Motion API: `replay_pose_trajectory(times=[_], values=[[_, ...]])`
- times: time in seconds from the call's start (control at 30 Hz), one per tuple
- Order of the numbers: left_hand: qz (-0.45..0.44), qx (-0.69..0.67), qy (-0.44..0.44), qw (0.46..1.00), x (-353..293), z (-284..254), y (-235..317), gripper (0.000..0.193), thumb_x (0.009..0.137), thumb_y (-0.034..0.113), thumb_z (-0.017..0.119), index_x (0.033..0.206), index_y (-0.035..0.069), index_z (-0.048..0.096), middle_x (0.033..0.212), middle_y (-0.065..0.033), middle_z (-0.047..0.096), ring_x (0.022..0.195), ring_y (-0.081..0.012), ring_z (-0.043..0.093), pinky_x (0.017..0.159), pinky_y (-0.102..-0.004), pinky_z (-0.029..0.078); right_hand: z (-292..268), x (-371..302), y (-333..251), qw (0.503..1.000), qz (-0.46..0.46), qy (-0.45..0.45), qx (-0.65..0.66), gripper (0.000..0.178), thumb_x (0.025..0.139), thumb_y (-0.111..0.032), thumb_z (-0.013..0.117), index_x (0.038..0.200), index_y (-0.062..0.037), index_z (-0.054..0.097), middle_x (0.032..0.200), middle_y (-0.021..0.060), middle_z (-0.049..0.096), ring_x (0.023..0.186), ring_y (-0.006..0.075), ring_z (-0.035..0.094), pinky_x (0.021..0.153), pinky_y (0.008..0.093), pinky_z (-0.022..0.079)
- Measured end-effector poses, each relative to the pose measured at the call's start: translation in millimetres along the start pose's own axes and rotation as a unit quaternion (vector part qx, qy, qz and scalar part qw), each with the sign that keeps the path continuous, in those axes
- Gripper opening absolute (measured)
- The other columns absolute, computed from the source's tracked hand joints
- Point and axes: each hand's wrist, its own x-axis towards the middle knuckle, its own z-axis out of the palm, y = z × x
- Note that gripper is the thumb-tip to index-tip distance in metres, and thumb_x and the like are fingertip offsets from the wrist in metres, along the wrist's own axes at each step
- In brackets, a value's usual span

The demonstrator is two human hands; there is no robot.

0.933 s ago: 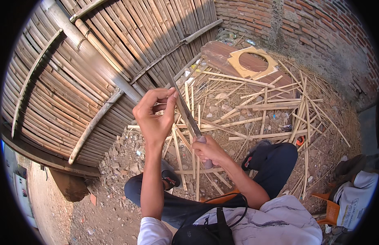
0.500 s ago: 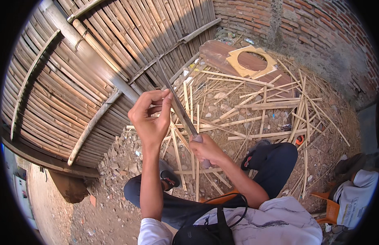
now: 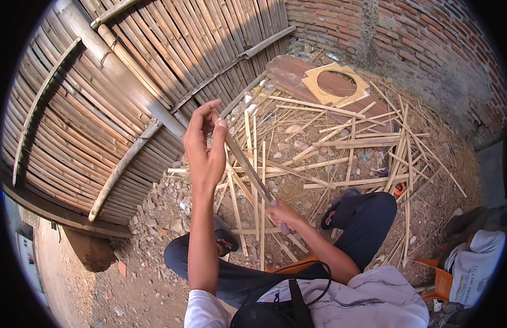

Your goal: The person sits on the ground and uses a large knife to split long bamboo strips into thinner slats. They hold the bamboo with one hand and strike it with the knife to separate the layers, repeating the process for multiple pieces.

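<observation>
My right hand is wrapped around the handle of a long, narrow-bladed knife, held aslant over the ground between my knees. The blade points up and to the left, toward my left hand. That hand is raised at the blade's far end, its index finger stretched up and the other fingers loosely bent. Its thumb is beside the blade; whether it touches the metal I cannot tell. The blade's tip is hidden by the hand. Below and beyond the knife lie many pale split-wood strips, crossing one another.
A bamboo-slat fence rises at the left, and a brick wall at the far right. A brown board carries a yellowish panel with a round hole. An orange chair stands at the lower right. Stones litter the ground.
My right hand has drawn the knife down and to the right, so its blade no longer extends past my left hand. The left index finger has lifted and straightened away from the thumb.
</observation>
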Motion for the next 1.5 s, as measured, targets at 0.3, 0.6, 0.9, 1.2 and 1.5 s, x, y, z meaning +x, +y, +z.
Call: replay_pose_trajectory(times=[0.3, 0.6, 0.9, 1.2, 1.5], values=[[-0.131, -0.432, -0.122, 0.884, 3, 7, -27, 0.025, 0.091, 0.023, 0.046, 0.071, 0.008, 0.041, 0.065, 0.0004, 0.034, 0.056, -0.0088, 0.025, 0.051, -0.0268, 0.021, 45, -55, -91, 0.994, -0.058, -0.049, 0.080, 0.020, 0.093, -0.007, 0.060, 0.077, -0.0112, 0.050, 0.057, -0.0063, 0.040, 0.043, 0.0044, 0.034, 0.039, 0.0256, 0.028], [-0.149, -0.393, -0.068, 0.905, -2, 20, -18, 0.054, 0.108, 0.042, 0.042, 0.063, 0.016, 0.028, 0.056, 0.0055, 0.022, 0.048, -0.0082, 0.016, 0.045, -0.0283, 0.015, 58, -72, -118, 0.993, -0.066, -0.054, 0.078, 0.017, 0.094, -0.006, 0.059, 0.081, -0.0085, 0.050, 0.057, -0.0056, 0.042, 0.042, 0.0049, 0.035, 0.038, 0.0255, 0.028], [-0.141, -0.386, -0.053, 0.910, 1, 19, -15, 0.052, 0.111, 0.038, 0.043, 0.066, 0.018, 0.026, 0.056, 0.0068, 0.020, 0.046, -0.0062, 0.016, 0.042, -0.0271, 0.016, 49, -53, -104, 0.993, -0.042, -0.075, 0.074, 0.015, 0.092, -0.004, 0.057, 0.080, -0.0084, 0.049, 0.057, -0.0042, 0.042, 0.042, 0.0064, 0.037, 0.038, 0.0271, 0.030], [-0.141, -0.387, -0.047, 0.910, -3, 23, -14, 0.053, 0.111, 0.036, 0.045, 0.065, 0.019, 0.025, 0.056, 0.0071, 0.019, 0.046, -0.0057, 0.016, 0.042, -0.0265, 0.016, 56, -63, -123, 0.992, -0.071, -0.074, 0.069, 0.020, 0.090, -0.003, 0.057, 0.075, -0.0094, 0.047, 0.057, -0.0037, 0.041, 0.041, 0.0077, 0.038, 0.038, 0.0280, 0.029], [-0.149, -0.369, -0.031, 0.917, -2, 24, -7, 0.054, 0.111, 0.036, 0.044, 0.064, 0.018, 0.024, 0.057, 0.0072, 0.018, 0.047, -0.0063, 0.015, 0.043, -0.0274, 0.016, 27, -29, -59, 0.999, -0.001, -0.026, 0.048, 0.017, 0.089, -0.004, 0.058, 0.074, -0.0084, 0.049, 0.056, -0.0032, 0.043, 0.041, 0.0078, 0.039, 0.038, 0.0275, 0.030]])
